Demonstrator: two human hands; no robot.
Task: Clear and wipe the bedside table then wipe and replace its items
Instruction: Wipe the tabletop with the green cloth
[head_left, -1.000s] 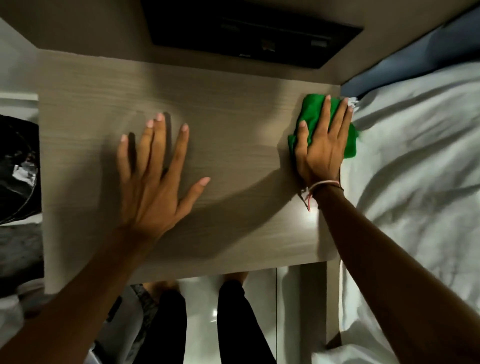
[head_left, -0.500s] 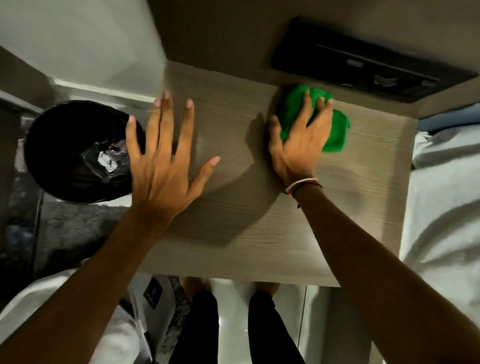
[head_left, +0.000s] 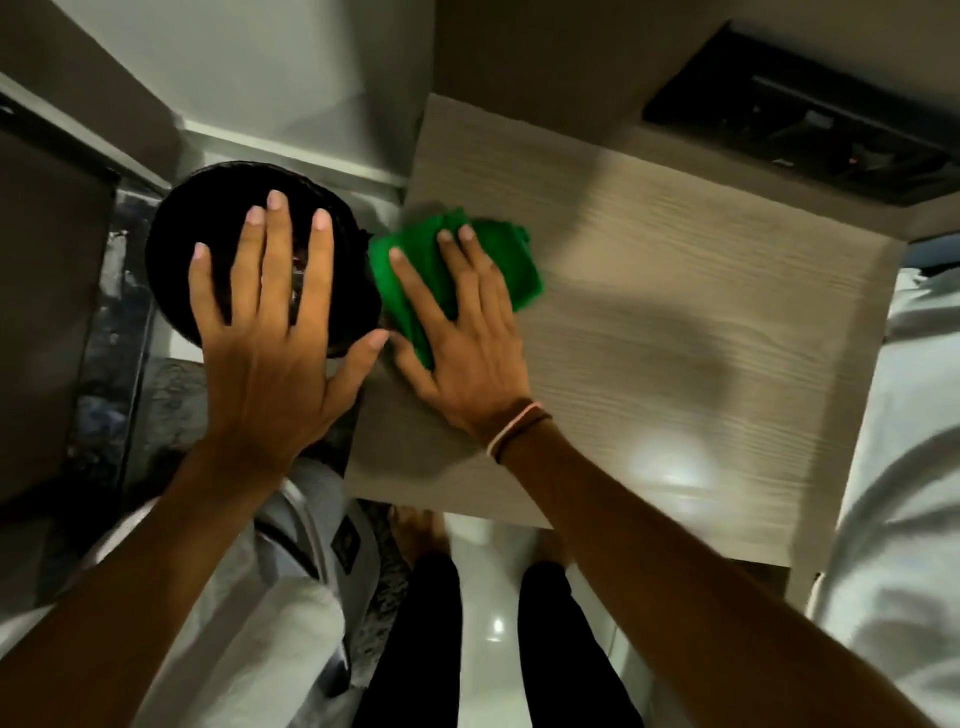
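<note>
The bedside table (head_left: 675, 338) has a pale wood-grain top with nothing on it except the cloth. My right hand (head_left: 462, 332) lies flat on a folded green cloth (head_left: 493, 254) and presses it onto the table's left edge, with part of the cloth overhanging. My left hand (head_left: 270, 332) hovers off the table's left side with fingers spread and nothing in it, above a round black bin (head_left: 171, 260).
White bedding (head_left: 904, 441) borders the table on the right. A dark wall panel with switches (head_left: 800, 135) sits above the table's far edge. A white bag (head_left: 291, 597) lies on the floor at lower left. My legs (head_left: 467, 623) stand in front of the table.
My right hand has slid the green cloth leftward across the table, from the right edge to the left edge. My left hand moved off the tabletop and now hovers over the bin.
</note>
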